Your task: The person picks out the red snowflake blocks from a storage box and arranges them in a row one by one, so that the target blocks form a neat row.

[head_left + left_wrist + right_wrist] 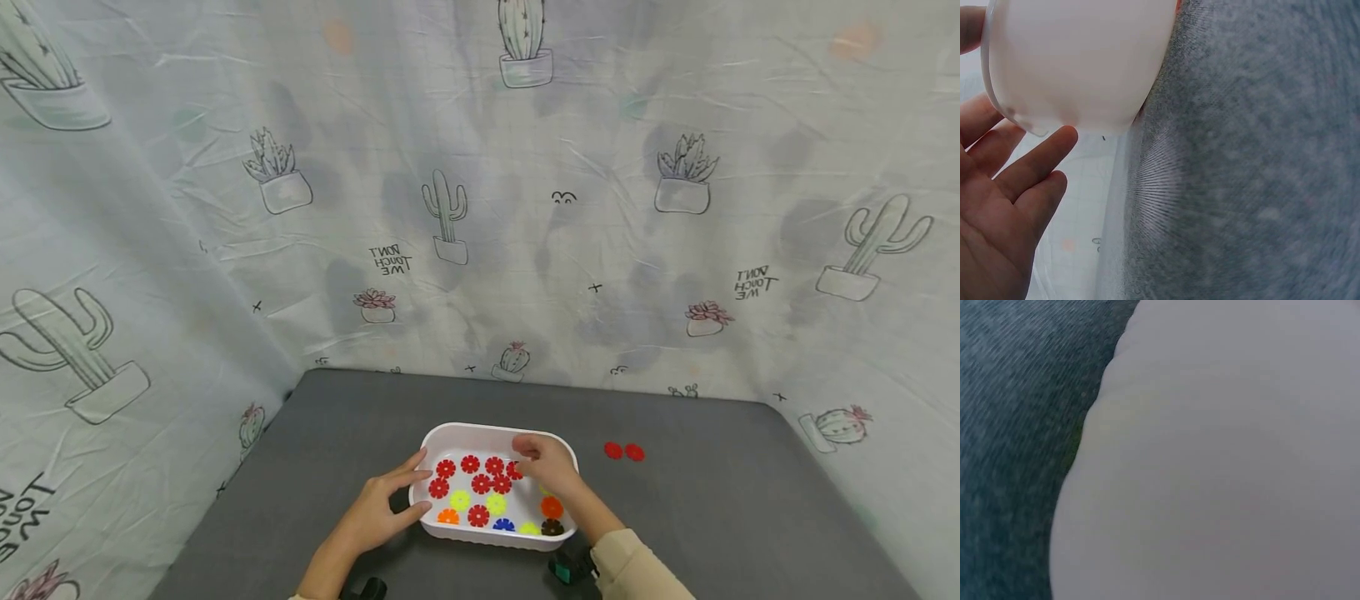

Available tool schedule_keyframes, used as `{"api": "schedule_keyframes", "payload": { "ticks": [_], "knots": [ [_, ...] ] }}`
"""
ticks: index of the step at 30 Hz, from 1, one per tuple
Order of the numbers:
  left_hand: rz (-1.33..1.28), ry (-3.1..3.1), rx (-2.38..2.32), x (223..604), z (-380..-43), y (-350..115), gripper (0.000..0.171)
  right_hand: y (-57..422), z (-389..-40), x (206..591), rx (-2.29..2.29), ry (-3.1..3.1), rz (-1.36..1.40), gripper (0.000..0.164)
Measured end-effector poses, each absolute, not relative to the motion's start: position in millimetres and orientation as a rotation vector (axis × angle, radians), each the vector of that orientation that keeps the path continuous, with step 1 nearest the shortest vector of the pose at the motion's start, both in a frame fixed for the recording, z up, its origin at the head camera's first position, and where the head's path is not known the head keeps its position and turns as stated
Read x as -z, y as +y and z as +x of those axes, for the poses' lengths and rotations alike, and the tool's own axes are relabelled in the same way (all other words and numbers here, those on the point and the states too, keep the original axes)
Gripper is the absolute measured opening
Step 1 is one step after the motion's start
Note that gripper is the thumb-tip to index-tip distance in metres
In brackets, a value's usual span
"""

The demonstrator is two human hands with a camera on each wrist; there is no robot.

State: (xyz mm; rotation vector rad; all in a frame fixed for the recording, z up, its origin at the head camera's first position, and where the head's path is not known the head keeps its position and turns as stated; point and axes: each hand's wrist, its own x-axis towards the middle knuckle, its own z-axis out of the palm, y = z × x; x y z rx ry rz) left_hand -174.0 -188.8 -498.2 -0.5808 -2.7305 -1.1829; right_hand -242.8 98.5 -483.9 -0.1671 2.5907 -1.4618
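A white plastic tub (pixel 491 542) stands on the grey table, with notched snowflake building discs spread over its floor. Most are red, such as this red disc (pixel 470 464); others are yellow, orange, blue and dark. My left hand (pixel 372 512) touches the tub's left end, thumb and some fingertips over the rim. In the left wrist view, extended fingers (pixel 1041 159) lie against its outer wall. Over the tub's right half, my right hand (pixel 551 462) reaches in, thumb and index finger apart beside a partly covered red disc (pixel 513 471). The tub's wall hides this hand in the right wrist view.
Two red discs (pixel 625 452) lie side by side on the grey table (pixel 720 500), right of the tub. A black device (pixel 570 567) shows below the right forearm. A curtain printed with cacti (pixel 480 292) surrounds the table's back and sides.
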Motion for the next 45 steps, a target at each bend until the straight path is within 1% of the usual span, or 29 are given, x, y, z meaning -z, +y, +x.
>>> {"api": "schedule_keyframes", "payload": {
  "ticks": [8, 12, 21, 28, 45],
  "knots": [
    [-0.588, -2.716, 1.171, 497.1, -174.6, -187.4, 0.046, 100.4, -246.4, 488.3, 1.288, 2.651, -0.338, 0.038],
    [-0.587, -2.722, 1.172, 497.2, -174.0, -187.7, 0.047, 99.7, -245.7, 490.6, 1.228, 2.669, -0.363, 0.039],
    [-0.602, -2.709, 1.149, 498.9, -174.8, -189.8, 0.046, 94.0, -241.1, 490.2, 1.001, 2.809, -0.468, 0.036],
    [-0.625, -2.693, 1.15, 498.3, -178.1, -190.8, 0.044, 91.5, -241.3, 492.9, 0.83, 2.936, -0.561, 0.029],
    [-0.637, -2.69, 1.139, 499.9, -179.4, -192.1, 0.044, 87.7, -235.3, 492.6, 0.77, 2.952, -0.551, 0.02]
  ]
}}
